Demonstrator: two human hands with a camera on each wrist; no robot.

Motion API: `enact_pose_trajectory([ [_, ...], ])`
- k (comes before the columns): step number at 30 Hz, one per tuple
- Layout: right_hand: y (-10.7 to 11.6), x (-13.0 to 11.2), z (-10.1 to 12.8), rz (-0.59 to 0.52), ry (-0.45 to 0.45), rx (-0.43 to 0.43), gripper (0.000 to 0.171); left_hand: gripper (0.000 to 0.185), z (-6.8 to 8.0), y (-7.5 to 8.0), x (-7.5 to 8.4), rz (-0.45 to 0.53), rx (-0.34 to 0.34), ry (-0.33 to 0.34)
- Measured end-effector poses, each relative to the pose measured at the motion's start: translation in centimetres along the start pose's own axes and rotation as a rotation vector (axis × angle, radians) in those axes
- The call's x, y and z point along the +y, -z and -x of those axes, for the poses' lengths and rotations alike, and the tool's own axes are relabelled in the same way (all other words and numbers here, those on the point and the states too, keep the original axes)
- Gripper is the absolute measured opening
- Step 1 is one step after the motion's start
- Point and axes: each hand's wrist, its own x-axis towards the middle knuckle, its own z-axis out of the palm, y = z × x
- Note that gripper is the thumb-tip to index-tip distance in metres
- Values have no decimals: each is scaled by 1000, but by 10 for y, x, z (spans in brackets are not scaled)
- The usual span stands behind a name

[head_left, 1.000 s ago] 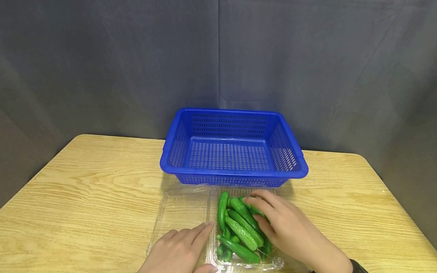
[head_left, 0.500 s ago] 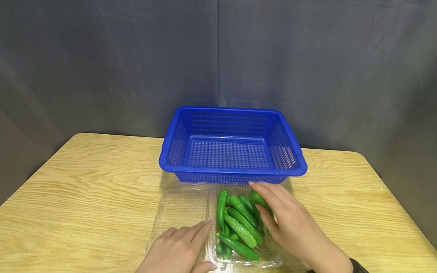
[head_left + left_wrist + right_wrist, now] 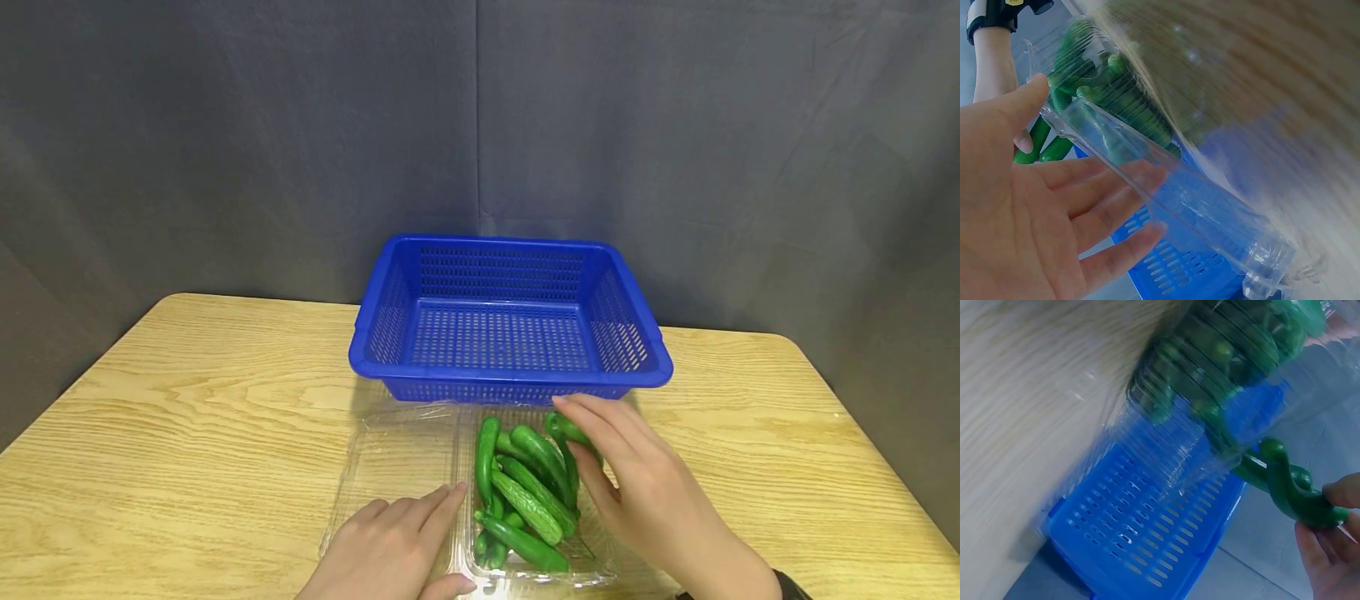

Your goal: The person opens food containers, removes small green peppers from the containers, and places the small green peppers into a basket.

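Note:
A clear plastic clamshell box [image 3: 405,446] lies unfolded at the table's front, its lid half to the left. Several small green cucumbers [image 3: 527,504] lie heaped in the right half, one of them pale and wrinkled. My right hand [image 3: 648,487] pinches a smooth, curved cucumber [image 3: 1291,497] between thumb and fingers at the box's far right corner; in the head view the hand covers much of it. My left hand [image 3: 390,546] rests on the lid half with its fingers extended, the fingertips close to the hinge. Through the clear plastic its fingers [image 3: 1107,212] show from below.
Just behind the box stands a blue perforated basket [image 3: 510,379], with nothing in it. The wooden table [image 3: 225,400] reaches out to both sides. A dark grey curtain [image 3: 300,150] hangs behind the table.
My right hand has shifted slightly back and to the right, drawing a cucumber from the pile's right side. Neighbouring cucumbers have moved a little. The left hand stays where it was.

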Motion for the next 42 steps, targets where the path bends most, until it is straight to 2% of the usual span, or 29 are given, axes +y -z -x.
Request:
enact_pose_trajectory([
  [6,3,-2,-3,-42,0,34,38,76,0,0,-1,-2,-48,3],
  [12,3,-5,-5,-156,-54,66,36,75,0,-2,-1,-10,-29,-5],
  [17,4,-7,-5,-191,-93,97,34,75,0,-2,-1,-19,-21,-8],
  [31,4,-8,-6,-112,-98,186,38,74,0,-1,1,-30,-6,-12],
  [42,8,-8,-11,-112,-18,208,33,73,0,1,1,-27,-45,3],
])
